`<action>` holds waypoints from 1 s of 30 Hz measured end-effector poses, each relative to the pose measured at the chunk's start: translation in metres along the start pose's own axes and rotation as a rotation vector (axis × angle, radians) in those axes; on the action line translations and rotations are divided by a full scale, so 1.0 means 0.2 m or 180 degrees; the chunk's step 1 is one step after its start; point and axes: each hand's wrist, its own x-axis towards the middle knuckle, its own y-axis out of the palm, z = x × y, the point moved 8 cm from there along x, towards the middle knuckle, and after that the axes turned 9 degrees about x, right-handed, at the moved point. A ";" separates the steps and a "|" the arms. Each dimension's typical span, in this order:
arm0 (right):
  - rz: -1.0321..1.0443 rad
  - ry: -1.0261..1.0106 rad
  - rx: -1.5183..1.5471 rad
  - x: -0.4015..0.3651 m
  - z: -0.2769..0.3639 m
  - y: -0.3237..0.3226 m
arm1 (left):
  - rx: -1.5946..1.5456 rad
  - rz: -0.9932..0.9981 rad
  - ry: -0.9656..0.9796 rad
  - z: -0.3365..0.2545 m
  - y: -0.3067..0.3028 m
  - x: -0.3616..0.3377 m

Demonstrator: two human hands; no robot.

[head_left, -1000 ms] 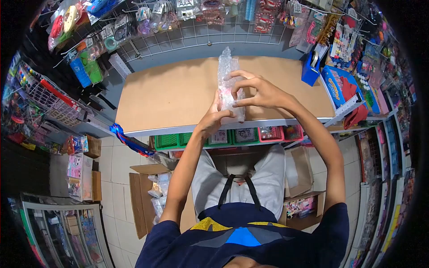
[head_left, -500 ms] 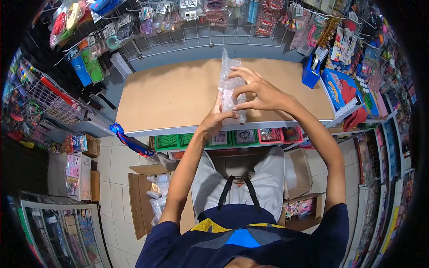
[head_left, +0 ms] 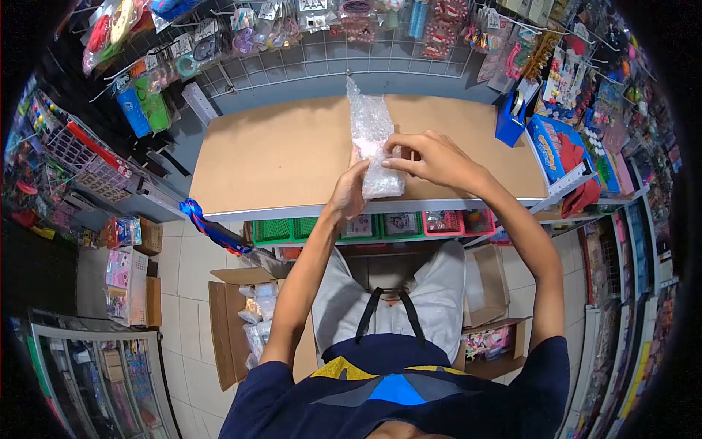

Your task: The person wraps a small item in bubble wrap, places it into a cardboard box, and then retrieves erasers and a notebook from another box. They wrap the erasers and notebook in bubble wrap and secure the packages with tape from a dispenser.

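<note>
A long bubble-wrap packet [head_left: 371, 135] with something pink inside stands upright above the front of a brown counter top [head_left: 278, 154]. My left hand [head_left: 349, 192] grips its lower left side from below. My right hand [head_left: 431, 157] pinches the packet's right side at mid height, fingers curled over it. The packet's top end sticks up free towards the wire grid.
A wire grid wall [head_left: 329, 58] hung with packaged toys runs behind the counter. A blue box [head_left: 510, 117] and a blue toy pack [head_left: 556, 143] stand at the right. Green and red baskets [head_left: 380, 223] sit under the counter; open cardboard boxes [head_left: 234, 322] lie on the floor.
My right hand has slid down and in on the packet, fingers now closed on its side. The packet's top has tipped slightly left and away.
</note>
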 end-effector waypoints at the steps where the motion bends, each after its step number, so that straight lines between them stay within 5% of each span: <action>1: 0.0053 0.0097 0.0152 0.00 -0.01 0.01 | -0.0002 -0.0021 0.0030 -0.01 0.01 0.00; 9: -0.0109 0.0363 0.1243 -0.04 -0.04 0.03 | -0.0065 -0.0093 0.0186 -0.04 0.01 0.01; 26: -0.0331 -0.1028 0.1099 -0.03 0.06 0.01 | -0.0181 -0.0243 0.0280 -0.08 0.03 0.01; 30: -0.0308 -0.0776 0.1081 -0.01 0.04 0.02 | -0.0002 -0.0125 0.0283 -0.06 0.03 0.02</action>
